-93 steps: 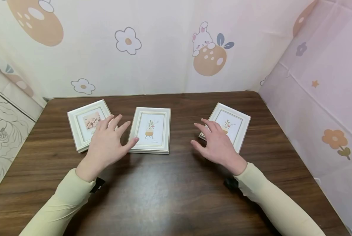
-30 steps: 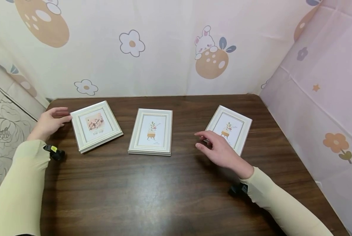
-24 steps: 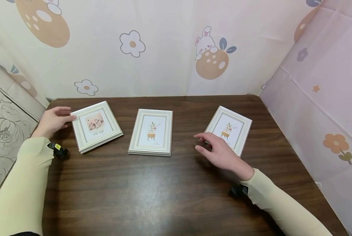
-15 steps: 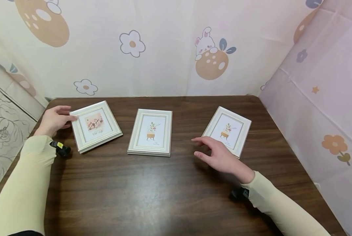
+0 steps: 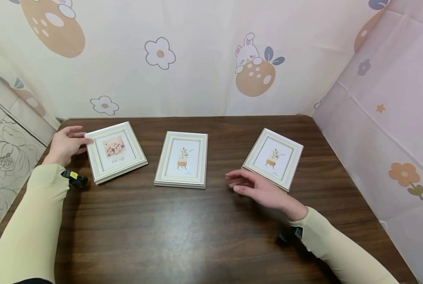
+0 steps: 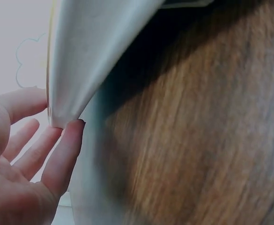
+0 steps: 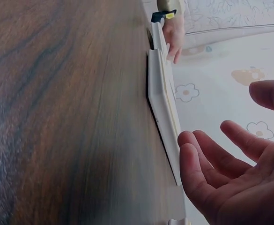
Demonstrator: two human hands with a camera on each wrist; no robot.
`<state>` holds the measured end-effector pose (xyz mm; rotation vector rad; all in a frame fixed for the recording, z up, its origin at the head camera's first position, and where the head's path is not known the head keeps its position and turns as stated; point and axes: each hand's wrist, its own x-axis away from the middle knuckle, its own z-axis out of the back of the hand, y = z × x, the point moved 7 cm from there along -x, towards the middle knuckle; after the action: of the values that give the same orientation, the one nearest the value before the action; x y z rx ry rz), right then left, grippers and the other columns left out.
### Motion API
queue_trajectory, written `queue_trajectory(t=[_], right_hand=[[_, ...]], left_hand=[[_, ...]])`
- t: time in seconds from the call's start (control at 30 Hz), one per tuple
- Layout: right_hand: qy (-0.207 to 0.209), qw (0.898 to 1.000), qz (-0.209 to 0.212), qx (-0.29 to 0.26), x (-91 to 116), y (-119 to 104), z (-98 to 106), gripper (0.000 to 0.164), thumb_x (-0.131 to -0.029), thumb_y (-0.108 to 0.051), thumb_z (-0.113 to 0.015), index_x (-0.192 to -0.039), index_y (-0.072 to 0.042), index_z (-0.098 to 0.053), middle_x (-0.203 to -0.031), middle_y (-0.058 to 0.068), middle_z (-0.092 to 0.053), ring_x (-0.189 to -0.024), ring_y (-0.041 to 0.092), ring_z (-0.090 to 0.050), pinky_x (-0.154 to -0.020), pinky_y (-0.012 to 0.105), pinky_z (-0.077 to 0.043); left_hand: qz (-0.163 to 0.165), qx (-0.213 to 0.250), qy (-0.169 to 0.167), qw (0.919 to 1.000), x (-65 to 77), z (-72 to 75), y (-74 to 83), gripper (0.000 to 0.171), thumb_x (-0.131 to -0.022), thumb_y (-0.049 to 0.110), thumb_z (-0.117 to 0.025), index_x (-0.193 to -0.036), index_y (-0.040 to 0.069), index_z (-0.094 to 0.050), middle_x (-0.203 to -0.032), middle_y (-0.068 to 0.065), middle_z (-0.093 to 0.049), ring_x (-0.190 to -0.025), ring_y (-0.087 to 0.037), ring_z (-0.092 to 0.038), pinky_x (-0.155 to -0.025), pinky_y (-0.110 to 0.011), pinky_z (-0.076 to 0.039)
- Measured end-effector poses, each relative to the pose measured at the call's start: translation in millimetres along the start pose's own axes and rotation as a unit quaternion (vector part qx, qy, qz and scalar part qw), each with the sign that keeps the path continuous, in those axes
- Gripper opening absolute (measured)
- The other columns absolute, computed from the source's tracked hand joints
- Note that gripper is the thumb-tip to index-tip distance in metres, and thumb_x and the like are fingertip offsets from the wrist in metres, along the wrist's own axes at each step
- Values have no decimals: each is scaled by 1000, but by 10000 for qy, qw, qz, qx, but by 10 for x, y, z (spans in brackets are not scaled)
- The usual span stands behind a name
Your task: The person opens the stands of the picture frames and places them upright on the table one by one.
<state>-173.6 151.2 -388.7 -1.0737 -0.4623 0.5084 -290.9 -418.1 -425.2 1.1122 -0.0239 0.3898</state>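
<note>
A cream picture frame (image 5: 116,152) with a pink flower picture lies turned at the table's left. My left hand (image 5: 64,146) pinches its left edge, thumb on the face side. In the left wrist view, the fingers (image 6: 64,159) press against the outer side of this frame's moulding (image 6: 87,47). Two more cream frames bear a potted-plant picture: the middle frame (image 5: 181,159) and the turned right frame (image 5: 274,158). My right hand (image 5: 261,188) hovers by the right frame's near edge, fingers loosely bent and holding nothing. The right wrist view shows the middle frame (image 7: 162,93) from its side.
All three frames lie on a dark wood-grain table (image 5: 168,232). Behind it hangs a pale curtain (image 5: 197,86) printed with flowers and a rabbit; another such curtain (image 5: 371,134) stands along the right side. A black wrist camera (image 5: 77,179) sits at the left cuff.
My left hand has gone from above the left frame to its outer edge and now pinches it. The right hand has drawn back toward me, uncovering more of the right frame.
</note>
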Motion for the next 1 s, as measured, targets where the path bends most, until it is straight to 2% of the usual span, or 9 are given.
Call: queue_trajectory(t=[0.17, 0.27, 0.33, 0.47, 0.67, 0.83, 1.0], right_hand=[[-99, 9999, -26, -128, 3, 15, 9, 40, -102, -18, -58, -140, -6, -52, -137, 15, -56, -121, 32, -59, -92, 42, -54], [-100, 9998, -3, -179, -1, 30, 19, 40, -102, -16, -57, -140, -4, -51, -137, 17, -56, -121, 34, -58, -91, 49, -53], [-96, 9998, 9, -161, 0, 37, 28, 40, -102, -15, -57, -140, -4, -51, -137, 17, -56, -121, 34, -59, -92, 49, -53], [-43, 10000, 20, -49, 13, 48, 60, 39, -102, -15, -57, -139, -4, -51, -136, 17, -57, -120, 33, -59, -91, 44, -54], [119, 9999, 32, 43, 15, 33, 147, 38, -101, -14, -59, -138, -5, -54, -135, 18, -58, -120, 32, -59, -91, 34, -54], [300, 9995, 66, 24, 13, 35, 256, 37, -101, -13, -59, -137, -6, -54, -133, 19, -59, -120, 35, -59, -92, 33, -54], [540, 9981, 176, 219, 18, 19, 392, 36, -100, -13, -60, -135, -6, -55, -132, 18, -60, -119, 36, -59, -91, 26, -52]], left_hand=[[43, 11, 111, 9999, 14, 20, 28, 78, -92, 17, -73, -157, 13, -29, -145, -12, -46, -94, 0, -57, -81, -24, -57], [41, 69, 158, 9998, 29, 31, 36, 77, -92, 19, -74, -156, 12, -31, -140, -8, -49, -92, 1, -57, -80, -24, -57], [46, 189, 162, 9997, 35, 33, 34, 76, -92, 18, -74, -155, 11, -32, -133, -3, -52, -89, 3, -58, -79, -24, -57], [14, 380, 138, 9992, 46, 42, 39, 76, -91, 18, -74, -155, 11, -33, -122, 5, -55, -85, 6, -59, -76, -24, -58], [35, 623, 170, 9979, 74, 68, 60, 76, -91, 14, -74, -155, 15, -34, -114, 11, -56, -84, 5, -60, -73, -23, -58], [0, 1041, 237, 9943, 128, 90, 121, 70, -88, 7, -75, -150, 17, -43, -111, 11, -57, -83, 3, -61, -70, -22, -58], [-295, 1551, 275, 9871, 203, 122, 250, 61, -85, 0, -76, -140, 16, -53, -115, 7, -58, -85, -1, -62, -67, -21, -58]])
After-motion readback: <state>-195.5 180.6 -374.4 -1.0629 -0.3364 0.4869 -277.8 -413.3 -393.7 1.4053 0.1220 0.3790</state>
